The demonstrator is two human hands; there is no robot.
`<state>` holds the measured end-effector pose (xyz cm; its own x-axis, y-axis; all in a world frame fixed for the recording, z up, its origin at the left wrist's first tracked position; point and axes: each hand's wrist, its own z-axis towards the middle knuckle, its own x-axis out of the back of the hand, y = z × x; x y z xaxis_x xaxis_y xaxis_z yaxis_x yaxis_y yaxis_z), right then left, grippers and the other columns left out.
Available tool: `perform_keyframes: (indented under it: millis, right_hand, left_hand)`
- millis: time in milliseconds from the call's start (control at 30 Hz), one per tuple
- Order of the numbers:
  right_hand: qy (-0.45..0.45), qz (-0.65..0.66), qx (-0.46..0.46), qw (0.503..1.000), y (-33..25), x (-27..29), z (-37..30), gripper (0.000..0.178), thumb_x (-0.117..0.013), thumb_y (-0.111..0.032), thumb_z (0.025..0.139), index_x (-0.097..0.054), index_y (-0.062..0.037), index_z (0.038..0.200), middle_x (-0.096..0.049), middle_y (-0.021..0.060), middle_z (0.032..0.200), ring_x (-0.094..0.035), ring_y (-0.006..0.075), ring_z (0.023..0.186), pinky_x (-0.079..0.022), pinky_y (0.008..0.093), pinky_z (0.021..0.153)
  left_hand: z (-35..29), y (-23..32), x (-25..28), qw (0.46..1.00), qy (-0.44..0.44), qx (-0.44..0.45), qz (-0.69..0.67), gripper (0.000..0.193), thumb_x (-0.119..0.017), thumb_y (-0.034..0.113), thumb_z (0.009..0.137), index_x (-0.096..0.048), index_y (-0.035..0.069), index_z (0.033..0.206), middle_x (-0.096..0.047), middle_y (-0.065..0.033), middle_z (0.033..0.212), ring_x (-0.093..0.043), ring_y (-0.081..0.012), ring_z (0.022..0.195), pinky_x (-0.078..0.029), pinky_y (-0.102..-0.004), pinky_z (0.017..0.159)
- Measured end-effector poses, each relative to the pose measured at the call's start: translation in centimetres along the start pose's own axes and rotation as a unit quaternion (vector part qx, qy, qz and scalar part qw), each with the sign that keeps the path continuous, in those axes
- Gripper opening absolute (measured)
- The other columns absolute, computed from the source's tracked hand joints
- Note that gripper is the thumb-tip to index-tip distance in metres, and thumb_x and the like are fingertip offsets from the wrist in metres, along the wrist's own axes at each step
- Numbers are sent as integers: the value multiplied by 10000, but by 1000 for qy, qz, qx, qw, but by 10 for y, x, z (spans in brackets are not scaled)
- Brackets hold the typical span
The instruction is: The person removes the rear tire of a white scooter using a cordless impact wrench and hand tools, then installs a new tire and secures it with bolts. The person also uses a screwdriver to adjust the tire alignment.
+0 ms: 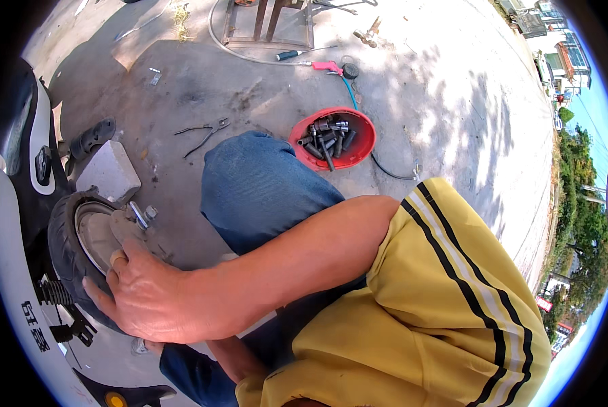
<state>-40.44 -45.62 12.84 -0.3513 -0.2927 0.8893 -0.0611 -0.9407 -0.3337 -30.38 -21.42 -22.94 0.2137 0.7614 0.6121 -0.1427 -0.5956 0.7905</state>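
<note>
A small wheel with a black tyre (64, 254) and a dull metal hub (100, 234) is at the left, beside a white and black scooter (12, 224). A bolt with a nut (143, 215) sticks out of the hub's side. My right hand (151, 292) is closed on the wheel, thumb along the tyre and fingers curled near the hub; a ring shows on one finger. Below it, only a bit of my left hand (155, 346) shows near the tyre's lower edge; its fingers are hidden behind my right hand and forearm.
A pale block (109, 172) stands behind the wheel, near a dark shoe-like object (92, 136). Pliers (206, 136) lie beyond my knee. A red bowl (366, 125) holds several sockets (328, 139). Farther off lie a pink air gun (328, 66), hoses, a screwdriver (290, 55) and a metal frame (270, 44).
</note>
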Motion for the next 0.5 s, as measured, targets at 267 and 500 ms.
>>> perform_keyframes:
  millis: [267, 500]
  right_hand:
    - [351, 85, -112, 926, 162, 110, -63, 498, -714, -216, 898, -574, 22, 1312, -673, 247, 1146, -643, 440, 1068, -522, 515, 926]
    - [84, 60, -502, 859, 277, 13, -347, 594, -732, -250, 883, -562, 21, 1384, -647, 269, 1303, -631, 429, 1202, -499, 478, 1033]
  left_hand:
    - [-48, 43, 57, 997, -54, 42, -44, 550, -637, 268, 1029, -489, 16, 1494, -644, -135, 1311, -590, -238, 1137, -464, -375, 1004]
    - [-88, 57, 85, 968, -105, 190, -128, 608, -647, 305, 975, -489, 13, 1484, -648, -66, 1217, -610, -192, 1042, -487, -344, 859]
